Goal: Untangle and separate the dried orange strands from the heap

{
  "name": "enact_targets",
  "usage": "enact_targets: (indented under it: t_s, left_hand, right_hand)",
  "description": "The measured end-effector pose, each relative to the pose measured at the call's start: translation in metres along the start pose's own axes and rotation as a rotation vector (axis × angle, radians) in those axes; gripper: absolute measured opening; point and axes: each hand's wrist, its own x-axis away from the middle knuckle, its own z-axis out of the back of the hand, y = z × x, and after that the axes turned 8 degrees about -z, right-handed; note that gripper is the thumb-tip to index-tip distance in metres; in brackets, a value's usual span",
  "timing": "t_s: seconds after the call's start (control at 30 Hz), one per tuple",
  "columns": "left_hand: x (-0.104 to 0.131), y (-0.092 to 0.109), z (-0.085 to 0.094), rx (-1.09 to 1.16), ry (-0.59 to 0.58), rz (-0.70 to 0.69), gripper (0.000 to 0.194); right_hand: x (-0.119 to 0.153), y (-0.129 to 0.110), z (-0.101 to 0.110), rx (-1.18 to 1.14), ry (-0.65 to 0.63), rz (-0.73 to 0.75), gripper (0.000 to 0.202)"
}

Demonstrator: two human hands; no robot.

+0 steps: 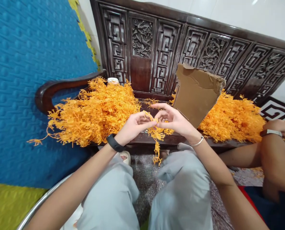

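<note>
No writing, label, brand, number or sign can be read: the brown cardboard (pixel 195 97) shows a plain face, and no characters can be made out on the black wristband (pixel 114 142) or the neighbour's pale wristband (pixel 273 132).

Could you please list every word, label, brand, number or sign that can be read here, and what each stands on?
There is no readable text in view.
The cardboard shows no print on its visible side.
The carvings on the dark wooden bench are patterns, not writing.
Any mark on the black wristband is too small to read.
</note>
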Motion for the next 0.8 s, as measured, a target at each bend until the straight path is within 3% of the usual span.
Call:
enact_targets:
  t_s: [0.17,0.33,0.57,0.8]
  left_hand:
    - [-0.001,0.0,0.001,-0.07,0.018,-0.031,0.02]
    - [0.0,-0.003,0.002,-0.083,-0.023,0.038,0.017]
    - [-0.004,-0.007,0.002,-0.122,-0.042,0.115,0.016]
    - [-0.004,-0.007,0.0,-0.111,0.051,0.03,0.014]
  right_hand:
    - [0.001,0.007,0.004,0.006,0.113,0.06,0.046]
    - [0.0,0.016,0.004,-0.003,0.167,0.084,0.04]
    - [-0.011,0.024,0.006,0.008,0.188,0.119,0.029]
    - [-0.017,0.025,0.004,0.01,0.162,0.102,0.03]
